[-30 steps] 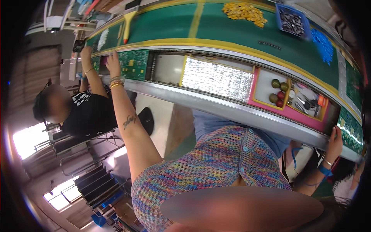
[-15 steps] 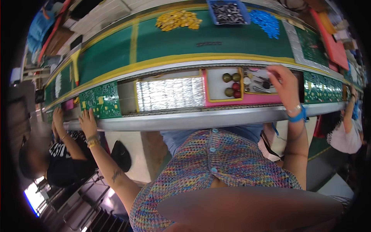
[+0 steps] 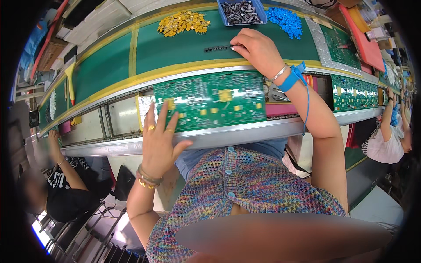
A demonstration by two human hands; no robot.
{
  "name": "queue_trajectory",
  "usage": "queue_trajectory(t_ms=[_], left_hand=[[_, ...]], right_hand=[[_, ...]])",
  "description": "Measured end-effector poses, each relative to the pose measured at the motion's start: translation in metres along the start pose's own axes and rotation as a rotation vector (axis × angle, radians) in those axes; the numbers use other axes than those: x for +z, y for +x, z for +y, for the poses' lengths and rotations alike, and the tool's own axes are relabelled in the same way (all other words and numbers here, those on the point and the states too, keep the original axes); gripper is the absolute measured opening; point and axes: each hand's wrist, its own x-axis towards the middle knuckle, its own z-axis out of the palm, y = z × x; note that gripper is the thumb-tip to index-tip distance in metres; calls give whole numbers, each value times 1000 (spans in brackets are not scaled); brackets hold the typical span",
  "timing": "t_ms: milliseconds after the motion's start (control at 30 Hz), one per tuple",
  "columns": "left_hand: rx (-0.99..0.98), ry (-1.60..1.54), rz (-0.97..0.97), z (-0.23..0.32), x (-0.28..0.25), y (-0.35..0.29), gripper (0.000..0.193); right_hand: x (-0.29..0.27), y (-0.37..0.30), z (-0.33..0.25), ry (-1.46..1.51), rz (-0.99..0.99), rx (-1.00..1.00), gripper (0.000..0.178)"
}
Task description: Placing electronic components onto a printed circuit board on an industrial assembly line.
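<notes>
Green circuit board (image 3: 215, 101) under left hand (image 3: 158, 140).

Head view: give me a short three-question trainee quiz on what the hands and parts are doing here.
1. True or false: the left hand rests on the green circuit board.
2. What do the right hand fingers touch?
A) the yellow parts pile
B) the black component strip
C) the blue parts pile
3. Fill in: the right wrist wears a blue ______ with a cord.

Key:
1. True; its fingers lie on the board's left end.
2. B; the fingertips are at the strip's right end on the green mat.
3. Wrist strap.
</notes>
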Motion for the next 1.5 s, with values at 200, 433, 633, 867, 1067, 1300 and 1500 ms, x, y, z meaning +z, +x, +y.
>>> queue_trajectory(t_ms=[200, 433, 633, 867, 1067, 1300, 1500], left_hand=[[157, -405, 414, -2, 11, 112, 10], [143, -324, 465, -3, 29, 173, 11], [188, -232, 451, -8, 28, 175, 8], [169, -222, 425, -7, 21, 172, 10], [35, -698, 290, -16, 3, 135, 12], [-194, -1055, 107, -53, 13, 72, 12], [-278, -1167, 78, -65, 23, 46, 15]], right_hand=[[2, -3, 1, -109, 22, -62, 7], [-36, -48, -32, -11, 82, -62, 10], [-29, -76, -29, -27, -11, -34, 12], [-21, -76, -26, -40, -21, -65, 12], [-19, -76, -25, -53, -27, -74, 13], [-19, -76, -26, -67, -26, -107, 16], [-18, -77, -26, -173, -26, -170, 17]])
